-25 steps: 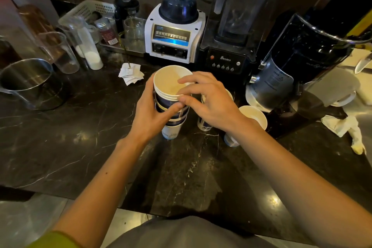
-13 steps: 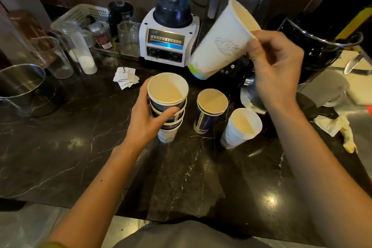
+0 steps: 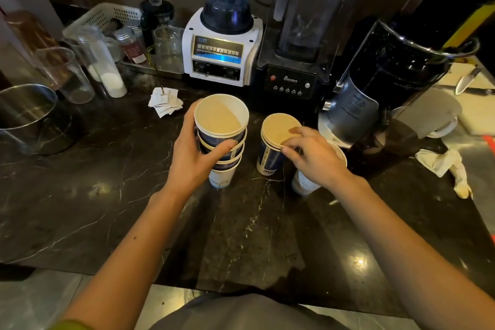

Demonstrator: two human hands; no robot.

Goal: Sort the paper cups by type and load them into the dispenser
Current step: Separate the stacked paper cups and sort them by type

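A stack of nested paper cups (image 3: 221, 126), blue ones over a white one at the bottom, stands on the dark marble counter (image 3: 241, 236). My left hand (image 3: 192, 158) is wrapped around its side. Just right of it stands a short stack of blue cups (image 3: 270, 155). My right hand (image 3: 316, 158) has its thumb and forefinger pinched on that stack's near rim. Under my right hand, mostly hidden, is a stack of white cups (image 3: 302, 185). No cup dispenser shows.
A white blender (image 3: 222, 53) and a black blender (image 3: 294, 80) stand right behind the cups, with a black machine (image 3: 388, 75) at the right. A steel pot (image 3: 26, 115) and glass beakers (image 3: 72, 75) stand left. Paper slips (image 3: 166, 102) and a crumpled cloth (image 3: 444, 163) lie nearby.
My right hand lifted a white cup off the left stack, carried it right, and now holds no white cup; it has come down onto the middle blue stack's rim. The left hand stayed.
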